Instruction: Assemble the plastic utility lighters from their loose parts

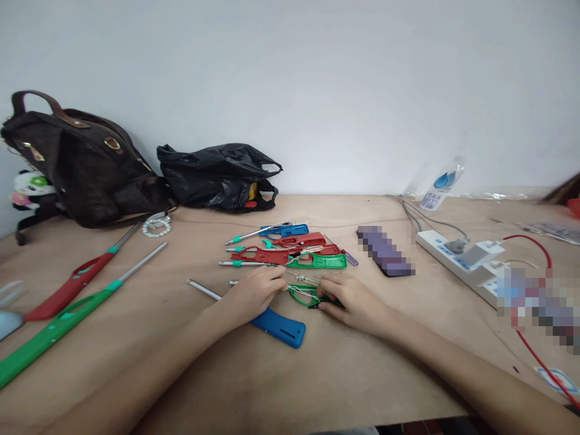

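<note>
Two bare hands work over the table (pixel 217 393), whose near edge shows at the lower right; bare tabletop lies between that edge and a blue long-neck lighter (pixel 281 326), partly under the left hand (pixel 259 293). A blue-bordered sticker (pixel 556 379), its print too small to read, lies at the right beside a red cable (pixel 530 351). Between the hands is an open green lighter casing (pixel 295 297) with pale wires. The left hand's fingertips are drawn together at its left; I cannot tell whether they pinch anything. The right hand (pixel 351 299) curls over its right end, touching it, whether gripping or just pressing I cannot tell. Closed green (pixel 67 320) and red (pixel 75 287) lighters lie well to the left, with open tabletop between. Just beyond the hands are opened red (pixel 263 256), green (pixel 324 261) and blue (pixel 287 230) casings and a purple-handled screwdriver (pixel 350 258). A white power strip (pixel 432 244) at the right holds plugs. Farther back, a bead bracelet (pixel 156 227) lies near a dark backpack (pixel 99 175); a black plastic bag (pixel 208 175) shows something yellow and red at its opening. A clear bottle (pixel 441 184) wears a blue-drop label, its lettering unreadable, before the pale wall (pixel 317 90)
</note>
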The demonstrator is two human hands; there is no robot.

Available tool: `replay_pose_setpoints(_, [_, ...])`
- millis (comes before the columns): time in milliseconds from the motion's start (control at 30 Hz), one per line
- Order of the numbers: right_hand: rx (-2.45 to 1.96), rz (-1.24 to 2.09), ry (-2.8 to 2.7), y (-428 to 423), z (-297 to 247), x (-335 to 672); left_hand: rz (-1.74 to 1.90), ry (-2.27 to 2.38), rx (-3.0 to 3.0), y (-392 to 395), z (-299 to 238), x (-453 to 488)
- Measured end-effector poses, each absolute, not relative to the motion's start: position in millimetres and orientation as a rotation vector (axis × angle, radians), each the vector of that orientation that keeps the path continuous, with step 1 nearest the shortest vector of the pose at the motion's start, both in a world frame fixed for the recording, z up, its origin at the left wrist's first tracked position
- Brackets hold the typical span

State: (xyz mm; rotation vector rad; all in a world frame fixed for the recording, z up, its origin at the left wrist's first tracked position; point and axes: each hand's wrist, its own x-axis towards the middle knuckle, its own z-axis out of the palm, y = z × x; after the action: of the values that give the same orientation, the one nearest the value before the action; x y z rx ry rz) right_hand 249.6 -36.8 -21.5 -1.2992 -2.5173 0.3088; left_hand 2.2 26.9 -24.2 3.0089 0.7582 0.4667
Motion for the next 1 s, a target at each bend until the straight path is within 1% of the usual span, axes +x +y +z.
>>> replay_pose_setpoints(367, [-1.333, 0.362, -2.385, -33.2, -28.1, 250.8, 0.468, 0.782, 3.064, 22.0, -20.3, 4.3])
replay_pose_setpoints(467, [-1.285, 0.238, -2.406, -30.5, -32.6, 248.1, 0.442, 0.762, 3.135, 19.4, -18.0, 6.5])
replay_pose_setpoints(667, [-1.222, -0.144, -2.585, -31.1, -35.8, 243.6, 0.272, 0.633, 3.371, 15.8, -15.2, 10.4])
replay_pose_setpoints(800, [-1.215, -0.281, -2.608, -34.1, -38.3, 242.0, 0.146, 0.569, 3.452, 15.1, -12.3, 14.2])
replay_pose_setpoints(900, [-1.203, -0.278, -2.611, -34.4, -40.8, 241.5, 0.096, 0.581, 3.449, 15.2, -11.3, 16.6])
replay_pose_setpoints(1000, [-1.244, -0.127, -2.541, -32.9, -41.4, 242.1, 0.079, 0.612, 3.414, 15.2, -11.7, 18.3])
